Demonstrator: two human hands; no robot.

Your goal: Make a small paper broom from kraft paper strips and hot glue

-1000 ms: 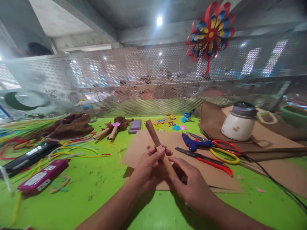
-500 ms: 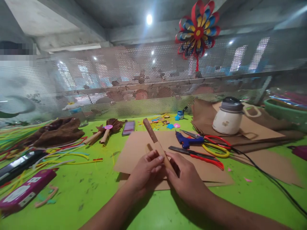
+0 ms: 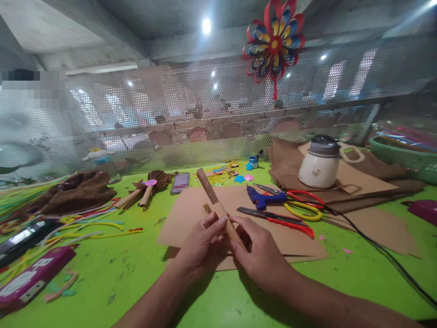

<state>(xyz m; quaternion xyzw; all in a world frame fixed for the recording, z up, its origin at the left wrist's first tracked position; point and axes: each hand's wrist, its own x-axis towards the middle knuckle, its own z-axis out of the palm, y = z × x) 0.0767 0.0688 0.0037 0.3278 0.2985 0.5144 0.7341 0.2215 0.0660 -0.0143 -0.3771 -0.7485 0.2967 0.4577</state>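
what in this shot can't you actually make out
Head view: the lower end of the brown paper roll is covered by the left hand and right hand.
The small flat item behind it is pixelated, so its face is unreadable.
The pink case and green basket are cut by the frame edges.
Whatever sits behind the perforated screen is only a blur.
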